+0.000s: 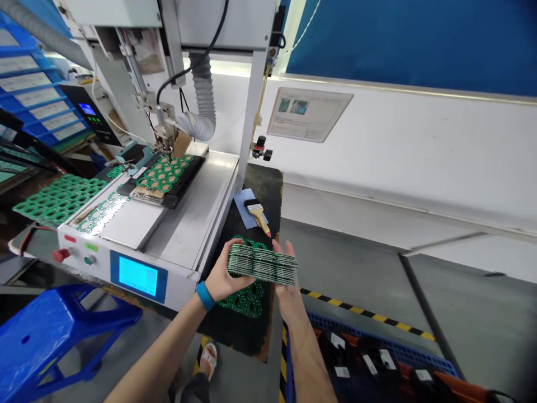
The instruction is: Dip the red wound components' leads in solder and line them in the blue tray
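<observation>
A thick stack of green circuit boards [262, 264] is held edge-on between my two hands above the dark bench top. My left hand [224, 274], with a blue band at the wrist, grips the stack's left end, fingers over the top and thumb along the near side. At the right end, my right hand [289, 291] closes around the stack, with fingertips showing behind it. More green boards [247, 302] lie on the bench directly below. Just beyond the stack, a paint brush [258, 215] with a pale handle rests on a blue sheet [243, 208].
A benchtop machine [180, 224] with a lit screen stands left, a green panel [163, 174] in its black fixture. Perforated green panels [62, 198] lie farther left. A blue stool [37, 341] stands lower left, a blue crate [403, 341] of black parts lower right.
</observation>
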Tool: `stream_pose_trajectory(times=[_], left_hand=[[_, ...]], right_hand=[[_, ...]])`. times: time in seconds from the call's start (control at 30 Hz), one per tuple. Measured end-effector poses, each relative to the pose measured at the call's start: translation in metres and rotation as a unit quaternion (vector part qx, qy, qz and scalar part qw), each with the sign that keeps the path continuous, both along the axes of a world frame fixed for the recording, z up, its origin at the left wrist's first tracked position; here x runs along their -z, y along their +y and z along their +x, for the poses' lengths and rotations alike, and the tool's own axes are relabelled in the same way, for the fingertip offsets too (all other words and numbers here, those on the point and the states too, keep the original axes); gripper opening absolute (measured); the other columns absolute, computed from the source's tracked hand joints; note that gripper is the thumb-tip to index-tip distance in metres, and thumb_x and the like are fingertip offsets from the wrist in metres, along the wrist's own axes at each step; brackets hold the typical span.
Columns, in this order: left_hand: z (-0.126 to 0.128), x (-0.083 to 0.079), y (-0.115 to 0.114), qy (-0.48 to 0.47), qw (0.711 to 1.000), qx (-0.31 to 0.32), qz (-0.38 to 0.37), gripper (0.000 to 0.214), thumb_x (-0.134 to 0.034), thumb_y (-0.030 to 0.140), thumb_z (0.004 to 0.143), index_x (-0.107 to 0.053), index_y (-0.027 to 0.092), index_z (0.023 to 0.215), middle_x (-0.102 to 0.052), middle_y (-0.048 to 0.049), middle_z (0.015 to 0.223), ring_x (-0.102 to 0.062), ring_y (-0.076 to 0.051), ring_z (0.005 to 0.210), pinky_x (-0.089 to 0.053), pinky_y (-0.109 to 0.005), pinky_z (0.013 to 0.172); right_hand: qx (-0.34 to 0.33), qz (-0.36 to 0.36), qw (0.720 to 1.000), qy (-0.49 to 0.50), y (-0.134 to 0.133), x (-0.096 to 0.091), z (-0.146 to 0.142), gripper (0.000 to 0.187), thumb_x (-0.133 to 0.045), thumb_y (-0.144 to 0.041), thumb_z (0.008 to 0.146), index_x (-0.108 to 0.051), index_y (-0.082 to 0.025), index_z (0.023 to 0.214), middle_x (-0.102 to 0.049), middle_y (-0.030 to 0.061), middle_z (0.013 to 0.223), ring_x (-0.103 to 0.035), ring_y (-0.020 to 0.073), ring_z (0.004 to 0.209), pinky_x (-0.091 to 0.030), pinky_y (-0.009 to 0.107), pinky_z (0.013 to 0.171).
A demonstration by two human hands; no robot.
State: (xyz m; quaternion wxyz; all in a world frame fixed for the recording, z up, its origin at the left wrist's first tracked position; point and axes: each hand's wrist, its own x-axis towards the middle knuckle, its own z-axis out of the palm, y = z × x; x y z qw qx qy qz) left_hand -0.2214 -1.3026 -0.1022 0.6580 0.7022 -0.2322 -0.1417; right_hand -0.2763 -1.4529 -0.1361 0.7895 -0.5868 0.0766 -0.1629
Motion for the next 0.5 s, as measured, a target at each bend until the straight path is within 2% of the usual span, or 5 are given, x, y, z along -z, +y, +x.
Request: stream_pose_trajectory(times=[0.13, 0.2, 0.33, 0.4, 0.5], left_hand=[[0.002, 0.006, 0.003, 0.010, 1.000, 0.013, 0.009, 0.073, -0.075, 0.028, 0.063, -0.032, 0.023, 0.122, -0.046, -0.0082, 0.119, -0.049, -0.024, 0.109, -0.043, -0.034, 0.091], [0.006, 0.011, 0.006, -0.005, 0.999, 0.019, 0.034, 0.071, -0.075, 0.030, 0.064, -0.034, 0.021, 0.121, -0.048, -0.0085, 0.117, -0.049, -0.024, 0.108, -0.042, -0.035, 0.092], [0.016, 0.019, 0.007, -0.051, 0.995, 0.039, 0.078, 0.062, -0.074, 0.035, 0.066, -0.041, 0.019, 0.116, -0.054, -0.0089, 0.111, -0.054, -0.025, 0.101, -0.044, -0.036, 0.089], [0.018, 0.013, 0.005, -0.062, 0.994, 0.031, 0.086, 0.055, -0.075, 0.037, 0.065, -0.047, 0.019, 0.109, -0.058, -0.0080, 0.106, -0.055, -0.025, 0.100, -0.045, -0.037, 0.088], [0.009, -0.019, 0.003, -0.080, 0.994, 0.032, 0.069, 0.053, -0.077, 0.035, 0.062, -0.053, 0.018, 0.106, -0.060, -0.0067, 0.103, -0.056, -0.026, 0.100, -0.045, -0.036, 0.088]], right_hand=[[-0.010, -0.015, 1.000, 0.003, 0.001, -0.003, -0.003, 0.088, -0.059, -0.070, 0.059, -0.033, -0.031, 0.133, -0.036, 0.0054, 0.141, -0.030, 0.0280, 0.130, -0.035, 0.045, 0.101], [-0.010, -0.029, 1.000, -0.003, 0.001, -0.003, -0.005, 0.077, -0.059, -0.067, 0.063, -0.040, -0.029, 0.127, -0.044, 0.0071, 0.134, -0.038, 0.0274, 0.124, -0.039, 0.042, 0.097], [-0.005, -0.082, 0.996, 0.027, -0.004, 0.003, -0.003, 0.057, -0.066, -0.056, 0.063, -0.051, -0.023, 0.107, -0.061, 0.0100, 0.102, -0.059, 0.0261, 0.091, -0.049, 0.040, 0.078], [0.031, -0.131, 0.988, 0.072, -0.008, 0.001, -0.002, 0.048, -0.066, -0.052, 0.063, -0.055, -0.020, 0.098, -0.062, 0.0105, 0.094, -0.059, 0.0263, 0.084, -0.049, 0.040, 0.074], [0.129, -0.178, 0.971, 0.092, -0.007, -0.013, -0.013, 0.050, -0.064, -0.049, 0.063, -0.056, -0.018, 0.101, -0.063, 0.0120, 0.094, -0.058, 0.0284, 0.085, -0.047, 0.043, 0.077]])
